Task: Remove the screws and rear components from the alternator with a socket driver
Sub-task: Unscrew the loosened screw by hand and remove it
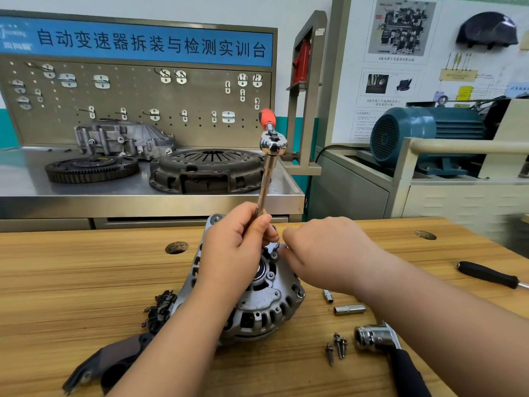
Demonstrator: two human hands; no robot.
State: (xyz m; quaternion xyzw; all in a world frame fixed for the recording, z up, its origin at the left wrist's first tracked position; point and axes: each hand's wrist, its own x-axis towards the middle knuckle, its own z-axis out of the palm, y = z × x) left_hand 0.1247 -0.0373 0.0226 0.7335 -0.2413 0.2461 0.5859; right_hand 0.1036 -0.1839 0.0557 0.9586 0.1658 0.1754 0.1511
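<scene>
At the middle of the wooden bench (pixel 86 282) sits the alternator (pixel 266 308), rear face up, and this job looks well under way. Three loose screws (pixel 336 346) lie at about four o'clock from it, a black cover (pixel 114 362) rests at seven o'clock, and a dark tangled part (pixel 159 310) sits against the housing at nine o'clock, so my read is that the outer rear pieces are already off. What's left, judging by where the tool is aimed, is a fastener up at the twelve o'clock edge of the rear face, plus whatever sits beneath. Now the hands: the left hand (pixel 234 253) comes in from six o'clock, forearm lying across the housing, fingers and thumb wrapped round the lower shaft of the driver (pixel 264 179). The shaft rises toward twelve o'clock, leaning slightly to one o'clock, with the ratchet head and orange handle high above. Its tip is hidden behind that hand, so I can't say whether it's seated. The right hand (pixel 323 253) reaches in from four o'clock, knuckles up, fingers curled down at the alternator's far edge; whether they pinch anything I cannot tell. Spare sockets (pixel 349 310) lie at three o'clock, a second ratchet (pixel 378 338) at four.
</scene>
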